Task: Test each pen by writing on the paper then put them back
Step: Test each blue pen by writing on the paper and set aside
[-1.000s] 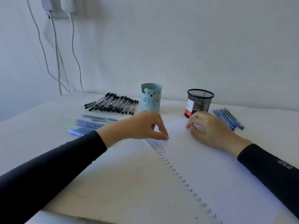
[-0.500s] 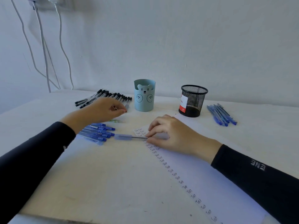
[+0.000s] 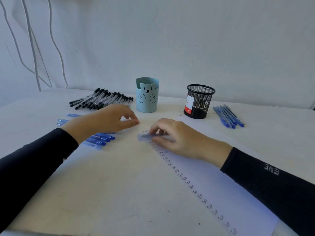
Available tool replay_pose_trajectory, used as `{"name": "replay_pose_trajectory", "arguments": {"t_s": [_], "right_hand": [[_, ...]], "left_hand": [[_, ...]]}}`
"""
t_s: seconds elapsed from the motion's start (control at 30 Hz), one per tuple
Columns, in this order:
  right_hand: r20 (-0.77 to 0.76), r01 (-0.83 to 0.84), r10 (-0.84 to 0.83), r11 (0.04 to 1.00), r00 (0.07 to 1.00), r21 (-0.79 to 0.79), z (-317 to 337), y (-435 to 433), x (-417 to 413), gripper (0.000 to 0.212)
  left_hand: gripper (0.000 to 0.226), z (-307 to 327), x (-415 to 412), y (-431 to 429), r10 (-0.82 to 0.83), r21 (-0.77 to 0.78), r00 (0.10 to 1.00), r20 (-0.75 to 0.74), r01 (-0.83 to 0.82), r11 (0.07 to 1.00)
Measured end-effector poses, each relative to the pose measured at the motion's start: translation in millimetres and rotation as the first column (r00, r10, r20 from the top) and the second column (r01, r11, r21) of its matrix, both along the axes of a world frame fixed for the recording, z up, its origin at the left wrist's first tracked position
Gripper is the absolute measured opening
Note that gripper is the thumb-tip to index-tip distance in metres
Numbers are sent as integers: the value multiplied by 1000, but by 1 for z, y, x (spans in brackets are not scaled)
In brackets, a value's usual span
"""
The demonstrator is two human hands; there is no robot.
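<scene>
Head view: the right hand (image 3: 179, 138) curls its fingers round a translucent blue pen (image 3: 144, 137), blurred, lying across the far end of the flat white paper (image 3: 221, 176) beside a column of handwritten words. The left hand (image 3: 105, 121) hovers nearby, thumb and forefinger tips pinched; whether they hold anything I cannot tell. Near the bench's (image 3: 102, 184) far edge stand a smooth bear-faced cup (image 3: 147, 97) and a black wire-mesh cup (image 3: 199, 101).
</scene>
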State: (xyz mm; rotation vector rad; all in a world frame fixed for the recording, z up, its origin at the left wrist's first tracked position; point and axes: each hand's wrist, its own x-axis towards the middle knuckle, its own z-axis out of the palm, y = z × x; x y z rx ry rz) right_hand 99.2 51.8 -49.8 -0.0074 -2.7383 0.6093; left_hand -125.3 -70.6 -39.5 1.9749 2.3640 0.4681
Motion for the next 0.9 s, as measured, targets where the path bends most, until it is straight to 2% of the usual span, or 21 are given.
{"name": "replay_pose_trajectory", "arguments": {"t_s": [0.03, 0.1, 0.23, 0.3, 0.47, 0.6, 0.63, 0.67, 0.73, 0.8, 0.83, 0.87, 0.9], "right_hand": [[-18, 28, -29, 998, 999, -54, 3, 4, 3, 16], [-19, 114, -115, 991, 993, -67, 6, 18, 13, 19], [48, 279, -279, 960, 959, 8, 4, 46, 29, 33], [100, 320, -321, 947, 942, 24, 4, 51, 31, 32], [125, 387, -430, 882, 894, 267, 13, 48, 34, 28], [237, 442, -555, 804, 797, 398, 22, 45, 38, 55], [272, 476, -600, 780, 752, 406, 24, 49, 40, 52], [315, 497, -610, 785, 727, 370, 28, 52, 43, 38], [410, 517, -551, 832, 726, 203, 37, 61, 50, 7], [450, 551, -454, 828, 769, -107, 44, 65, 54, 23], [413, 530, -380, 773, 827, -348, 46, 65, 55, 30], [330, 455, -317, 679, 889, -576, 47, 63, 55, 35], [231, 342, -258, 589, 938, -732, 48, 59, 52, 38]], "left_hand": [[59, -1, 0, 0, 0, 3, 1000, 3, 0, 1000], [74, -3, 2, 2, 10, 3, 1000, 4, -10, 1000], [84, -12, 8, 7, 125, -4, 989, -73, -126, 992], [89, -13, 9, 7, 138, -46, 989, -47, -140, 989], [96, -6, 8, 3, 117, -120, 988, 100, -104, 987], [97, -6, 8, 2, 111, -140, 986, 121, -94, 986], [98, -5, 9, 2, 111, -144, 987, 119, -93, 985], [99, -5, 9, 2, 112, -148, 987, 119, -94, 985], [99, -4, 9, 2, 114, -155, 986, 119, -95, 983], [98, -3, 9, 2, 116, -162, 986, 117, -96, 982], [98, -3, 9, 2, 116, -166, 986, 117, -96, 981], [98, -3, 9, 2, 113, -168, 987, 116, -93, 981], [97, -3, 9, 1, 109, -169, 987, 120, -88, 982]]}}
